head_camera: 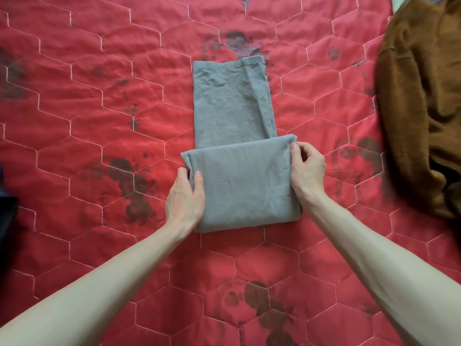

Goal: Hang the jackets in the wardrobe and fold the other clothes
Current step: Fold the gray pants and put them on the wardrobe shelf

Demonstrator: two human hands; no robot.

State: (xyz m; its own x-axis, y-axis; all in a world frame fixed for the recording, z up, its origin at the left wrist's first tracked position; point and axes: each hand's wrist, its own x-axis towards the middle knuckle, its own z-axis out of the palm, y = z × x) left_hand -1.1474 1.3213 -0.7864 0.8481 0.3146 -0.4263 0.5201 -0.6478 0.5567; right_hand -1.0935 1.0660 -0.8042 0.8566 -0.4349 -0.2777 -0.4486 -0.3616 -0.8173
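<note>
A grey garment (237, 116) lies in the middle of the red quilted bed cover (99, 96), folded into a narrow strip running away from me. Its near end is doubled over into a thick flat packet. My left hand (185, 198) grips the packet's left edge, thumb on top and fingers underneath. My right hand (308, 166) pinches the packet's far right corner between thumb and fingers. The far hem of the garment rests flat on the cover.
A brown fleece garment (421, 96) lies heaped along the right edge of the bed. A dark piece of cloth (6, 216) shows at the left edge. The cover has dark flower prints and white hexagon stitching.
</note>
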